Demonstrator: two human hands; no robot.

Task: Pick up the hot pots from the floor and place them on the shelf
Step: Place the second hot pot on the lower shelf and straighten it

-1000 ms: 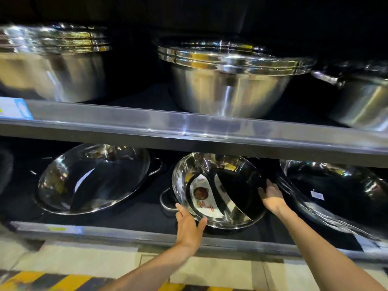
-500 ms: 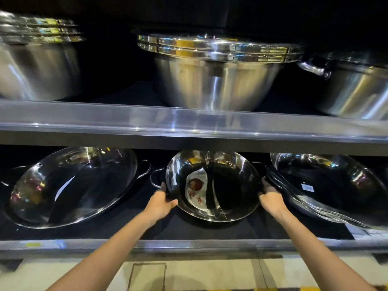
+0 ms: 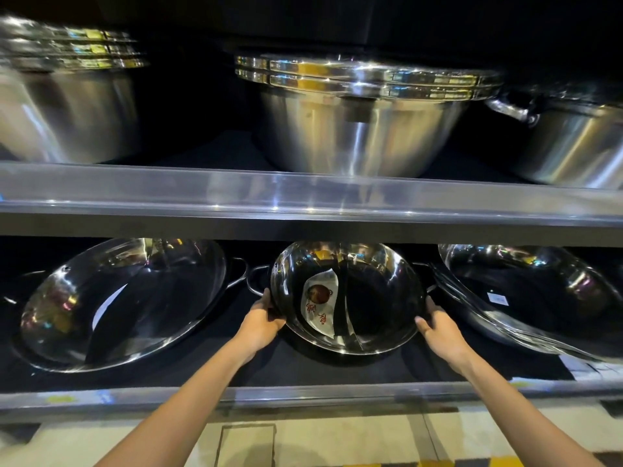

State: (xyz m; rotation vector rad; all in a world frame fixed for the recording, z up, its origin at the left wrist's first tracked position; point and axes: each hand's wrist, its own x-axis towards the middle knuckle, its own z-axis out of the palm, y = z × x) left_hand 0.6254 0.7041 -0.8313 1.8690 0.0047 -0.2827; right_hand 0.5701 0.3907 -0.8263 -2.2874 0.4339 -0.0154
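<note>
A shiny steel divided hot pot (image 3: 374,298) with a paper label inside leans tilted toward me on the black bottom shelf (image 3: 303,397), in the middle. My left hand (image 3: 261,323) grips its left rim just below the wire handle. On the opposite rim sits my right hand (image 3: 440,328), fingers curled over the edge. Both forearms reach in over the shelf's front lip.
A larger steel pot (image 3: 111,305) leans at the left and a stack of several pots (image 3: 532,294) at the right, both close to the held pot. The upper shelf (image 3: 303,200) overhangs with big steel bowls (image 3: 364,116). Tiled floor (image 3: 337,439) lies below.
My left hand has moved from the pot's lower front edge up to its left rim. The pot now stands more upright and farther back. My view has come closer and lower.
</note>
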